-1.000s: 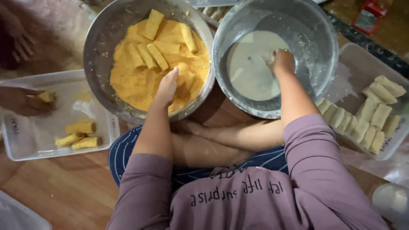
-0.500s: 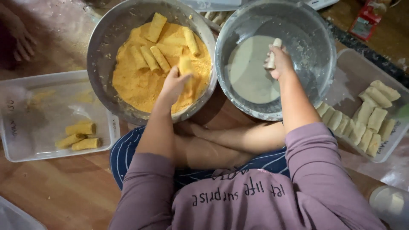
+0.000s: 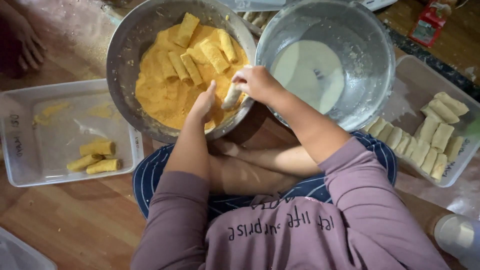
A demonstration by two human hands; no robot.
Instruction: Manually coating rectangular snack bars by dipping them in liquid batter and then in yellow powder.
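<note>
My right hand (image 3: 257,82) grips a pale, batter-wet roll (image 3: 231,96) and holds it over the near rim of the left metal bowl (image 3: 120,55), which is filled with orange crumbs and several coated rolls (image 3: 189,65). My left hand (image 3: 204,102) rests in the crumbs right beside that roll, fingers together and holding nothing. The right metal bowl (image 3: 372,85) contains white batter (image 3: 310,72).
A clear tray (image 3: 30,150) on the left holds three crumbed rolls (image 3: 96,156). Another clear tray (image 3: 425,85) on the right holds several plain rolls (image 3: 430,140). Another person's hand (image 3: 27,42) is at the top left. My crossed legs lie below the bowls on the wooden floor.
My right hand lifted a roll out of the batter bowl and carried it left to the crumb bowl. My left hand stayed in the crumbs. The other person's hand left the left tray.
</note>
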